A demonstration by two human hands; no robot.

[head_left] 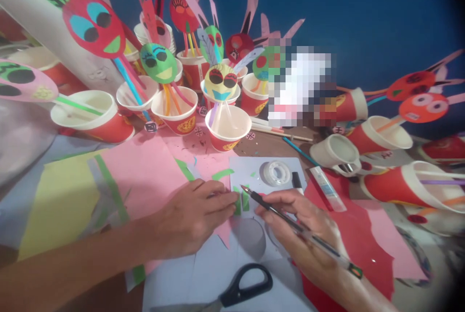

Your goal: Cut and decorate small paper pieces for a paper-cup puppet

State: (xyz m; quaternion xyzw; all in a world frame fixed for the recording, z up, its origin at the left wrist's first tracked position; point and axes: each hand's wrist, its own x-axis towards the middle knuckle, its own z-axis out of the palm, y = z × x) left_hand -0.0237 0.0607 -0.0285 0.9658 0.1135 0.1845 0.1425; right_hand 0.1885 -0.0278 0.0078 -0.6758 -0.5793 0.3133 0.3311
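My left hand point(194, 217) rests low over the paper with its fingers curled together. Its fingertips meet the edge of a small green paper piece point(238, 204); whatever lies under the fingers is hidden. Another small green piece point(246, 198) lies just to the right. Between thumb and fingers, my right hand point(308, 234) grips a pen point(278, 212), its tip pointing left just above the green pieces. Beneath both hands lie pale blue-grey paper point(214, 273) and pink paper point(156, 162). Black-handled scissors point(247, 285) lie nearest me, blades partly out of view.
A tape roll point(278, 173), a glue tube point(327, 188) and red paper point(352, 239) lie around my right hand. Several red paper cups point(227, 128) holding paper-faced stick figures line the back. A white mug point(334, 152) stands right. Yellow paper point(65, 195) lies left.
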